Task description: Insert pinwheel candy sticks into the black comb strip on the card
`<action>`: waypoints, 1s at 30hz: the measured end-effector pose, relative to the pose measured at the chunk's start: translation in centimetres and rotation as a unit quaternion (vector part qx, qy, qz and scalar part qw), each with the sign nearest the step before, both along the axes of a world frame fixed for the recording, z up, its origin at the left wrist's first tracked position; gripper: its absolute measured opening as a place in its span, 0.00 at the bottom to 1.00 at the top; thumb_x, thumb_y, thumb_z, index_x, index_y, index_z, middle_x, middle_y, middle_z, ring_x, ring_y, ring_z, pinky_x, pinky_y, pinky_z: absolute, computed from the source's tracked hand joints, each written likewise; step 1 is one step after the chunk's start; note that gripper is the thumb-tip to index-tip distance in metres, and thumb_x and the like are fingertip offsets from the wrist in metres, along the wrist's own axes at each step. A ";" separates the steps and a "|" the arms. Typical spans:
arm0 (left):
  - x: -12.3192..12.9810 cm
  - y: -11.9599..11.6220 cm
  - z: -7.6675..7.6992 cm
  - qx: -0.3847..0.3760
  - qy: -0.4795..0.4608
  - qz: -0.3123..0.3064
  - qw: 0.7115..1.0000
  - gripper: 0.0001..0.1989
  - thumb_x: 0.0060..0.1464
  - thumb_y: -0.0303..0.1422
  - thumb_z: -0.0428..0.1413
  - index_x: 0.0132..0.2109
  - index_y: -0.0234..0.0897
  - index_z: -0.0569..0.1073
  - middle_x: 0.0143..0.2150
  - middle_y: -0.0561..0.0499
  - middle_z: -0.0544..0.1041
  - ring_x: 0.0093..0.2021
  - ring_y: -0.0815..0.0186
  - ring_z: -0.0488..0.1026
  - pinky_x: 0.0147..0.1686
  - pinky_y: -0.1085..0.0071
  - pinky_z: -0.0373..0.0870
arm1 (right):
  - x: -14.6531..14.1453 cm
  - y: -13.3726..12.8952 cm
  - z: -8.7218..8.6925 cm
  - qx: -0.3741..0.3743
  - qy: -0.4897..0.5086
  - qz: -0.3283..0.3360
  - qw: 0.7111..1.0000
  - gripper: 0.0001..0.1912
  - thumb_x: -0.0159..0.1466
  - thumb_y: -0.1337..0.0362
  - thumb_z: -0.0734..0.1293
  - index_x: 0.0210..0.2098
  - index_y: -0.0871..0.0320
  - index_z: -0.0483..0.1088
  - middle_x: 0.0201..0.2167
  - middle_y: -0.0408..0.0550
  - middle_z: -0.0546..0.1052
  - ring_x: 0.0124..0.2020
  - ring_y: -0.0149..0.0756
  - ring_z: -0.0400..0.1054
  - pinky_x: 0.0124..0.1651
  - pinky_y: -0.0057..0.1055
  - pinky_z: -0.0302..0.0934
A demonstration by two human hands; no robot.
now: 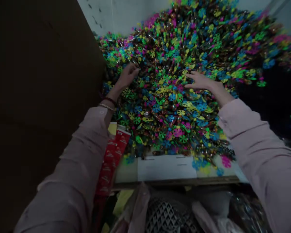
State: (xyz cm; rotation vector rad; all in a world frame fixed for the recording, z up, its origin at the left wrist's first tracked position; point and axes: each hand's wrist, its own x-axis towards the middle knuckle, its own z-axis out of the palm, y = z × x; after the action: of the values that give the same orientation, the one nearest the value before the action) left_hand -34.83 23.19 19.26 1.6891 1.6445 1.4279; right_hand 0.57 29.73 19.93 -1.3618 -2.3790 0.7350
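Observation:
A large heap of small plastic pieces (169, 94) in green, blue, yellow and pink, many with clear or brownish parts, covers the table. My left hand (129, 75) is over the left side of the heap, its fingers bent together; whatever is between them is too small to make out. On the right side of the heap, my right hand (197, 80) reaches inward with its fingers apart, touching or just above the pieces, with nothing held in it. A white sheet (167, 168) lies at the table's front edge, below the heap.
A large brown board or carton (38, 81) stands along the left. Red printed packaging strips (111, 158) hang over the front edge near my left forearm. A pale wall (135, 13) rises behind the heap. Something dark (276, 97) is at the right.

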 end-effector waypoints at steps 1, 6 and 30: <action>0.8 -1.3 1.3 0.015 -0.010 0.008 1.000 0.09 0.56 0.21 0.55 0.30 0.34 0.65 0.26 0.63 0.68 0.28 0.78 0.62 0.35 0.80 0.64 | 1.3 -1.5 0.5 0.039 -0.027 0.017 0.999 0.35 0.57 0.63 0.72 0.59 0.73 0.60 0.66 0.66 0.51 0.67 0.44 0.46 0.67 0.44 0.38; 7.3 -12.1 5.8 0.144 -0.137 -0.043 0.979 0.07 0.62 0.37 0.52 0.36 0.43 0.62 0.22 0.61 0.65 0.26 0.70 0.73 0.25 0.74 0.67 | 7.1 -10.8 -0.1 0.221 -0.130 0.058 0.965 0.25 0.66 0.58 0.62 0.60 0.60 0.61 0.64 0.54 0.59 0.62 0.44 0.56 0.62 0.49 0.52; 19.8 -18.7 -18.9 -0.204 0.201 -0.278 0.917 0.08 0.57 0.31 0.48 0.32 0.34 0.68 0.28 0.53 0.69 0.30 0.67 0.63 0.33 0.73 0.60 | 6.7 -23.2 -17.4 0.082 -0.245 -0.028 0.966 0.20 0.64 0.73 0.56 0.53 0.61 0.68 0.58 0.60 0.64 0.58 0.50 0.54 0.54 0.47 0.56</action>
State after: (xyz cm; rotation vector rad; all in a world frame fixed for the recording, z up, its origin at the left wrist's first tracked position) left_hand -15.03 4.46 0.37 2.0414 1.3445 0.4536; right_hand 7.27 6.55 2.57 -1.6808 -2.6745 0.1851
